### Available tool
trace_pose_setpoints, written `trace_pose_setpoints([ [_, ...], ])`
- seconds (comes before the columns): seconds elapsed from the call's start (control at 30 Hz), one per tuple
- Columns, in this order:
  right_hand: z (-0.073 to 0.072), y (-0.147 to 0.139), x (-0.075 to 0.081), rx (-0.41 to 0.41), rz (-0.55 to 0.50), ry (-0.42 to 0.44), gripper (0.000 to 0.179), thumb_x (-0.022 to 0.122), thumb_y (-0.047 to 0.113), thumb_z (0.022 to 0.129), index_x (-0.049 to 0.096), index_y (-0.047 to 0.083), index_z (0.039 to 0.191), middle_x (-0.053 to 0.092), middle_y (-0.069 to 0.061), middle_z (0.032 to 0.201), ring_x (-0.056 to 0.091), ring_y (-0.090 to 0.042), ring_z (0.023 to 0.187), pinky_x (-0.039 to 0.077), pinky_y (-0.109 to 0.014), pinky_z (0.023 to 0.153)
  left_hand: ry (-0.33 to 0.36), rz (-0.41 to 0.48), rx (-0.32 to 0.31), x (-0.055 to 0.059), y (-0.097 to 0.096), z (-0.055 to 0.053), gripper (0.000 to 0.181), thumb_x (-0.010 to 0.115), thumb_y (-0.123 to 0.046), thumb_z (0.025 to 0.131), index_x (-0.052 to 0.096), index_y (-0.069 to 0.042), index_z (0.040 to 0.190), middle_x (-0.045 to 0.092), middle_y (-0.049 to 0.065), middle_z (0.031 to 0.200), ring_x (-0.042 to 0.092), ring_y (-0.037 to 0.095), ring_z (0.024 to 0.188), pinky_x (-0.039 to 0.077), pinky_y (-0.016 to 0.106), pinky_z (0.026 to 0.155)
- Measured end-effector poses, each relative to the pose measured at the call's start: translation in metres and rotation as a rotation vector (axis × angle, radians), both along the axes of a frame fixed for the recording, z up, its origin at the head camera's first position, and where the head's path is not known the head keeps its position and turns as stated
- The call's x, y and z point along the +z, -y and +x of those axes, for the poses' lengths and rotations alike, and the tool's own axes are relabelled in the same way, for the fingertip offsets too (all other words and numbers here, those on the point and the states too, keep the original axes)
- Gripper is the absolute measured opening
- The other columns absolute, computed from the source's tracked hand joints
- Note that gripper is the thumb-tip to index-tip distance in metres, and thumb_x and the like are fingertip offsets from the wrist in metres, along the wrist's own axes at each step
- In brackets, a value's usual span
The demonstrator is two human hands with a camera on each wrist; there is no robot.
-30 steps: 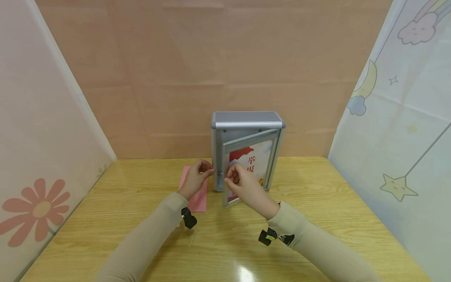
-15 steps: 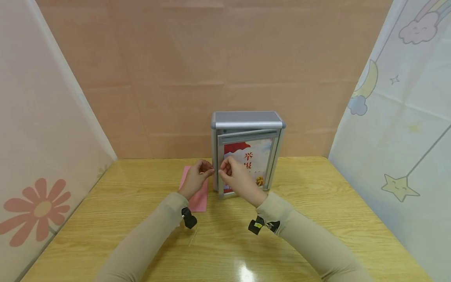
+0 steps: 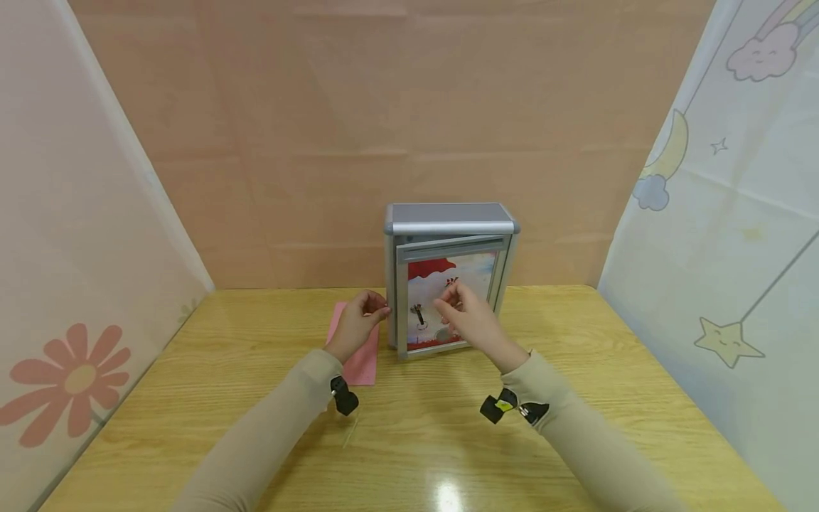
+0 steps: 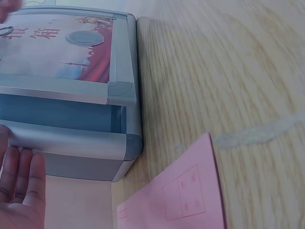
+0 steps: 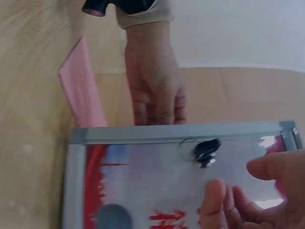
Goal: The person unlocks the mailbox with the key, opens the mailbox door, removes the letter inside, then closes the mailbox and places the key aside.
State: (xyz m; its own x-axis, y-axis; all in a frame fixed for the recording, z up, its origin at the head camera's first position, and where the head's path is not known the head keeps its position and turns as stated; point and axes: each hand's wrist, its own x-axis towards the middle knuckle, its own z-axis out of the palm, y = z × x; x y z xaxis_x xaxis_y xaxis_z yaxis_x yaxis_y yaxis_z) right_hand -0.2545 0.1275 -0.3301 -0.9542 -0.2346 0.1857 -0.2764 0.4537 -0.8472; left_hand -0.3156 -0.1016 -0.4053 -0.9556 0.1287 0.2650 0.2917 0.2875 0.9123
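Observation:
A grey metal-framed letter box (image 3: pixel 453 213) stands upright at the table's back. Its front door (image 3: pixel 404 299), with a red-and-white printed poster, is slightly ajar on the left. My left hand (image 3: pixel 355 326) holds the box's left side edge, the thumb on the front rim and the fingers along the side (image 4: pixel 24 179). From the lock near the door's left edge hangs a black-headed key (image 5: pixel 206 150) on a ring. My right hand (image 3: pixel 476 323) is apart from the key, over the poster, its fingers loosely bent with nothing between thumb and fingertips.
A pink envelope (image 3: pixel 363 364) lies on the wooden table (image 3: pixel 550 441) left of the box, partly under the left forearm. Behind the box hangs a plain orange-brown cloth (image 3: pixel 307 142). Printed white sheets (image 3: pixel 716 235) flank the table.
The door swung inward from wider open to nearly closed, pushed by the right hand. That hand then drew back to the right, uncovering the key. The left hand stayed put.

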Motion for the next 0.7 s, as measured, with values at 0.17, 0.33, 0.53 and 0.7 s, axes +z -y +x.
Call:
trace_pose_setpoints([
  [0.17, -0.006, -0.008, -0.016, 0.119, -0.054, 0.25, 0.037, 0.046, 0.023, 0.103, 0.05, -0.007, 0.123, 0.06, -0.026, 0.108, 0.065, -0.024, 0.081, 0.055, -0.03, 0.066, -0.007, 0.005, 0.004, -0.001, 0.0, -0.001, 0.015, 0.066, -0.017, 0.093, 0.06, -0.008, 0.104, 0.063, 0.007, 0.097, 0.059, 0.02, 0.089, 0.049, 0.032, 0.08],
  [0.33, -0.007, -0.001, -0.03, 0.245, -0.287, 0.553, 0.051, 0.038, 0.031, 0.106, 0.043, -0.009, 0.137, 0.059, -0.025, 0.125, 0.065, -0.016, 0.092, 0.053, -0.029, 0.076, -0.023, 0.008, 0.009, -0.001, 0.0, 0.0, 0.015, 0.066, -0.016, 0.093, 0.06, -0.007, 0.103, 0.063, 0.008, 0.097, 0.059, 0.02, 0.088, 0.05, 0.032, 0.08],
  [0.53, -0.008, 0.007, -0.037, 0.323, -0.548, 0.746, 0.045, 0.031, 0.035, 0.107, 0.048, 0.0, 0.131, 0.065, -0.002, 0.107, 0.061, -0.012, 0.091, 0.05, -0.026, 0.081, -0.018, -0.001, 0.002, 0.0, 0.0, 0.002, 0.016, 0.066, -0.017, 0.093, 0.06, -0.007, 0.104, 0.063, 0.007, 0.098, 0.059, 0.019, 0.09, 0.05, 0.035, 0.083],
  [0.7, -0.01, 0.01, -0.037, 0.37, -0.669, 0.802, 0.034, 0.029, 0.031, 0.107, 0.054, 0.009, 0.115, 0.063, 0.003, 0.098, 0.059, -0.008, 0.086, 0.048, -0.023, 0.078, -0.015, 0.002, -0.001, -0.001, 0.0, 0.002, 0.016, 0.066, -0.018, 0.093, 0.06, -0.008, 0.104, 0.063, 0.007, 0.099, 0.059, 0.02, 0.091, 0.049, 0.035, 0.084],
])
